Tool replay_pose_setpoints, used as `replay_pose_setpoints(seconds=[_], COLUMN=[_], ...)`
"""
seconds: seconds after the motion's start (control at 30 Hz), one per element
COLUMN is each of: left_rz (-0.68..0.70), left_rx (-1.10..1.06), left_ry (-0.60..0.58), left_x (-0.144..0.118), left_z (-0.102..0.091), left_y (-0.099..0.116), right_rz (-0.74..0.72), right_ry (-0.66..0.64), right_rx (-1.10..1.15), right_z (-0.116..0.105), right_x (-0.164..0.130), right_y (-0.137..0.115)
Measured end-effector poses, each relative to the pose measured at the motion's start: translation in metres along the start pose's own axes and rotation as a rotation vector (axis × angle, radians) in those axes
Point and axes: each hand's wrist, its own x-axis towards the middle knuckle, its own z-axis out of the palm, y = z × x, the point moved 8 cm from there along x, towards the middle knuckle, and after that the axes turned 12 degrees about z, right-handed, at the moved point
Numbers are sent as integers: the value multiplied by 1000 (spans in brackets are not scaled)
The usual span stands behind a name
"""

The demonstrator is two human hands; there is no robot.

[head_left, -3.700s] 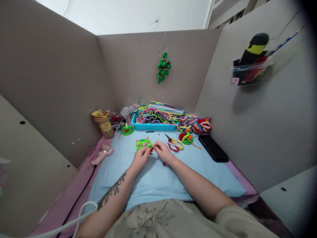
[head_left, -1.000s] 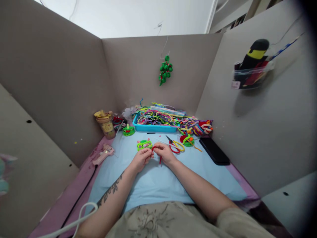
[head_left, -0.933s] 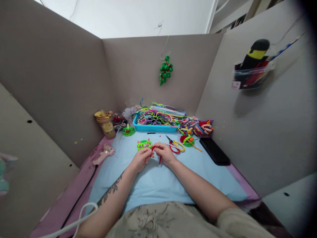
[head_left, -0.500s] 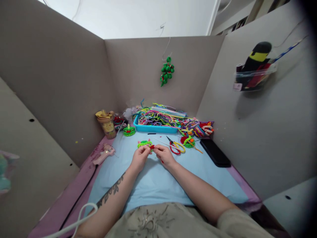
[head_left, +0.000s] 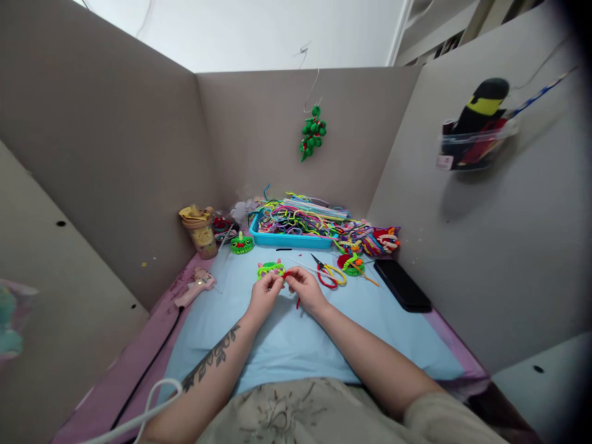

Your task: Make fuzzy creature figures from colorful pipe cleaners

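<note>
A short red pipe cleaner (head_left: pixel 287 275) is pinched between the fingertips of my left hand (head_left: pixel 265 293) and my right hand (head_left: pixel 306 288), which almost meet over the blue cloth (head_left: pixel 296 345). Its red tail hangs below my right palm; the part inside the fingers is hidden. Just beyond my left fingertips lies a bright green pipe-cleaner figure (head_left: pixel 269 268) with pink tips. To the right of my right hand rest scissors (head_left: pixel 331 275) with red and yellow handles, slightly open.
A blue tray (head_left: pixel 296 239) heaped with pipe cleaners stands at the back. Right are a red-and-green piece (head_left: pixel 350 264) and a black phone-like slab (head_left: pixel 401 285). Left are a pink glue gun (head_left: pixel 196 288), a cup (head_left: pixel 200 231) and a green figure (head_left: pixel 241 243). Grey partitions enclose the table.
My fingers have shifted slightly on the red pipe cleaner, and my left forearm has rolled a little. More of the red tail shows under my right hand.
</note>
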Motion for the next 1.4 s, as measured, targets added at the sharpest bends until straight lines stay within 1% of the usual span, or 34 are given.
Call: replay_pose_setpoints(seconds=[0.07, 0.13, 0.17, 0.23, 0.33, 0.4, 0.5, 0.7, 0.8, 0.93, 1.0, 1.03, 1.13, 1.2, 1.3, 1.4], left_rz=[-1, -46, -98, -253, -480, -557, -591, -599, -563, -458, -353, -275, 7, 146, 255, 301], left_rx=[-1, -82, -162, -372, -647, -743, -815, -834, -781, -634, -473, -361, 21, 216, 368, 425], left_ry=[-8, -50, -81, -144, -212, -267, -300, -251, -184, -125, -83, -56, 21, 49, 36, -16], left_x=[0, -2, -3, -9, -20, -25, -27, -24, -20, -14, -10, -7, -3, -4, -6, -8], left_z=[1, 7, 11, 21, 32, 35, 35, 32, 29, 26, 20, 15, 0, -5, -5, 0], left_y=[-1, -6, -10, -20, -26, -25, -24, -27, -27, -27, -25, -22, -2, 10, 18, 19], right_rz=[31, 48, 54, 68, 69, 47, 10, 39, 70, 83, 85, 86, 88, 102, 142, 183], right_ry=[27, 42, 44, 30, -66, -131, -133, -67, -17, -1, -4, -4, 4, 9, 14, 21], right_rx=[5, 21, 27, 37, 37, 19, -16, 47, 52, 30, 35, 42, 65, 66, 70, 94], right_z=[-2, -4, -5, -5, 3, 8, 10, 2, -3, -3, -2, -1, 0, 0, 2, 1], right_x=[0, 0, 0, -1, -5, -7, -8, -1, 2, 1, 0, 0, -1, -1, -2, -2], right_y=[3, 4, 3, 1, -4, -8, -10, 0, 6, 6, 4, 4, 3, 4, 7, 10])
